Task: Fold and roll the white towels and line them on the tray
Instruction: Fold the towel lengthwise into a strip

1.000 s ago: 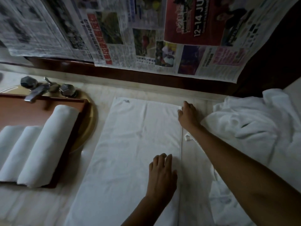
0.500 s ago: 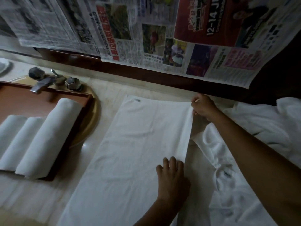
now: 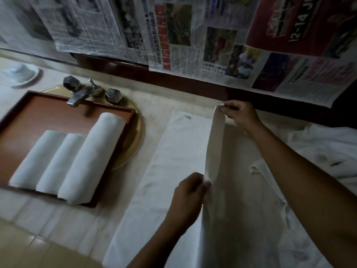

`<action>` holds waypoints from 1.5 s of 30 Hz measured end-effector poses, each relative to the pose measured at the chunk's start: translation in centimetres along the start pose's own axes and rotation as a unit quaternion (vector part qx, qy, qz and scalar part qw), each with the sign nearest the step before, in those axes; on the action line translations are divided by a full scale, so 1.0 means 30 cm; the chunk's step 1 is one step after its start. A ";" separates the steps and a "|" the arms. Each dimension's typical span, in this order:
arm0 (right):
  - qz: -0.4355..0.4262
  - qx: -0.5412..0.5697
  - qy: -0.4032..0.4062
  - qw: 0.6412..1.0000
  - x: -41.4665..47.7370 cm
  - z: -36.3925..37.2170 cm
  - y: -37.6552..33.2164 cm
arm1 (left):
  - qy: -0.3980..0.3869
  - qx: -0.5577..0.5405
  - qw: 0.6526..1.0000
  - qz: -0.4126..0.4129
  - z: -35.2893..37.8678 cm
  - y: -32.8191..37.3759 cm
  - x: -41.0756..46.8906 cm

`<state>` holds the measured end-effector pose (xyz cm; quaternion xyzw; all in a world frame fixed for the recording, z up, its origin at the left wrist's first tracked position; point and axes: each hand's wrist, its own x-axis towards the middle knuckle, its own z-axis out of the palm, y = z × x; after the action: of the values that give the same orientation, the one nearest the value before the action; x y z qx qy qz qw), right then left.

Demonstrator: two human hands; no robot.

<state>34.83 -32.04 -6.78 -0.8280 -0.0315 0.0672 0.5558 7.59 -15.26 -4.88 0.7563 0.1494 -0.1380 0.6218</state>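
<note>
While the towel (image 3: 173, 161) lies flat, left grip (image 3: 188, 198) and right grip (image 3: 239, 115) pinch its raised edge

Tray (image 3: 38, 117) on the bench (image 3: 48, 219) at left, three rolls (image 3: 59, 163) side by side in it, tap (image 3: 81, 93) just behind its far edge, dish (image 3: 21, 74) beyond at far left. Towel (image 3: 173, 161) lies mid-bench, right of the tray; right hand (image 3: 239, 115) at its far corner, left hand (image 3: 189, 194) nearer. Heap (image 3: 318, 151) of towels further right. Newspapers (image 3: 193, 35) along the far wall.
</note>
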 end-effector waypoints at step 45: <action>-0.217 -0.363 -0.008 0.906 -0.167 0.623 0.071 | 0.183 0.086 0.973 -0.109 -0.474 -0.281 0.187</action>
<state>27.08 -16.34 -15.33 -0.9448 -0.2368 -0.0647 0.2172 9.71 0.52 -11.98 0.7987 0.3296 -0.0760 0.4976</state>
